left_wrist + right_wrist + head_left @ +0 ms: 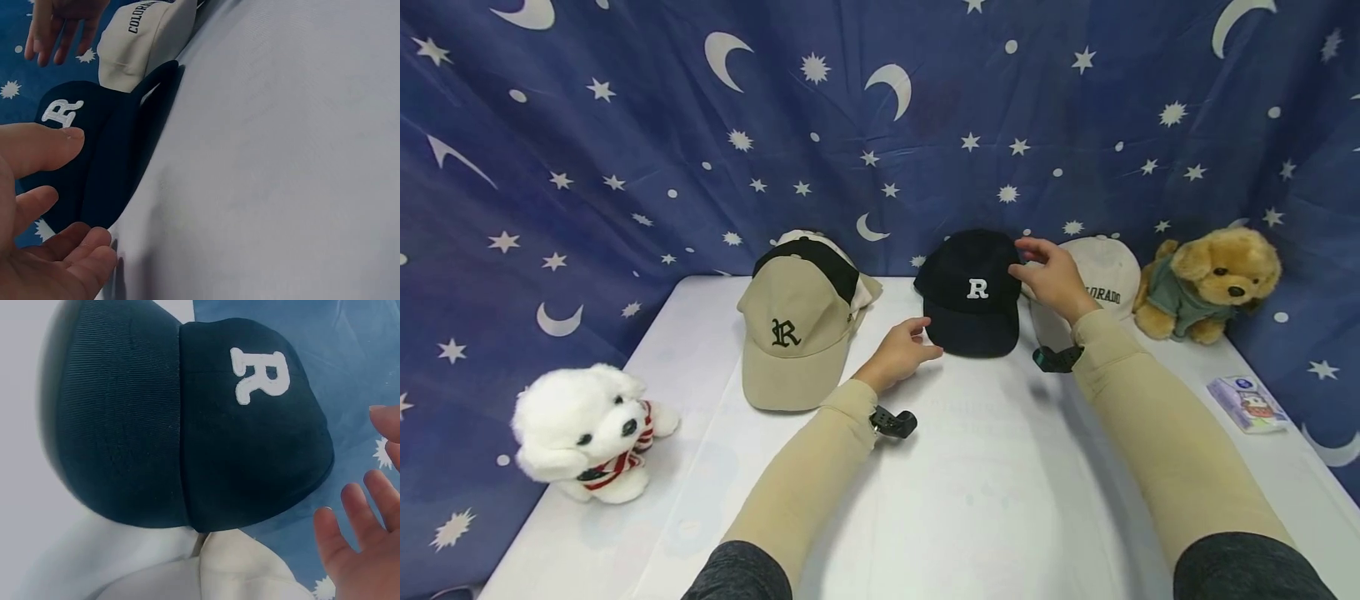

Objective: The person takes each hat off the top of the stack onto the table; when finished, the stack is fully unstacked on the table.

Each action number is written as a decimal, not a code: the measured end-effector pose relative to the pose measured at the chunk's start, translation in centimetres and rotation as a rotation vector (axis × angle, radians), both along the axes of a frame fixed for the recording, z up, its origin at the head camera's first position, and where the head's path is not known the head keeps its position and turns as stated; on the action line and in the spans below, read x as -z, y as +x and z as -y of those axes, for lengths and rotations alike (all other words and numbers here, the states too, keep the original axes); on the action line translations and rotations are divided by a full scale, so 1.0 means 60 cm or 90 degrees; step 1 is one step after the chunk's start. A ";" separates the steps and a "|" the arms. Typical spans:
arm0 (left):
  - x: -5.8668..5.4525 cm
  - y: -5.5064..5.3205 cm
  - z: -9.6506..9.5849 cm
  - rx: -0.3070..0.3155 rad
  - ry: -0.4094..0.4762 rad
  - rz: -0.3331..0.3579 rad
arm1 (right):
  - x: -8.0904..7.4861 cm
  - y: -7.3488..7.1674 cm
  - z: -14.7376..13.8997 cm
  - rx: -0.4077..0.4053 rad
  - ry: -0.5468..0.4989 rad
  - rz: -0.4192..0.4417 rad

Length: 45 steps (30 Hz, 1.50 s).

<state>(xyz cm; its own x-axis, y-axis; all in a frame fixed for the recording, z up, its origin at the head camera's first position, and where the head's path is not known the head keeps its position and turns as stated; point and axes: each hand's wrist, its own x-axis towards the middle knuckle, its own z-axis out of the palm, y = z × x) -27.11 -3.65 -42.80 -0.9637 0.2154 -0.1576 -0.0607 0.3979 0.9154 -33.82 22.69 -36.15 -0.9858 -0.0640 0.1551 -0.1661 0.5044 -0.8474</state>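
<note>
A black baseball cap with a white letter R stands at the back of the table, brim toward me. My left hand is at the left of its brim, thumb and fingers spread; whether they touch it I cannot tell. Beside the crown's right side is my right hand, its fingers loosely extended. The right wrist view shows these fingers apart from the black cap. An off-white cap with dark lettering sits just behind the right hand, partly hidden by it.
Left of the black cap, a beige cap lies over black and cream caps. A white plush dog sits at the left, a brown plush dog at the back right. Near the right edge lies a small purple-and-white packet. A starry blue curtain hangs behind.
</note>
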 end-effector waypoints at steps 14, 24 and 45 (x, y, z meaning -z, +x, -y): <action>0.004 -0.008 0.017 0.001 0.003 -0.013 | 0.004 0.042 -0.017 -0.028 -0.008 -0.019; 0.012 -0.030 -0.010 -0.004 0.025 -0.001 | 0.008 0.051 -0.018 -0.027 -0.024 -0.015; 0.012 -0.040 -0.041 0.014 0.047 0.000 | 0.014 0.067 -0.029 -0.030 -0.026 -0.036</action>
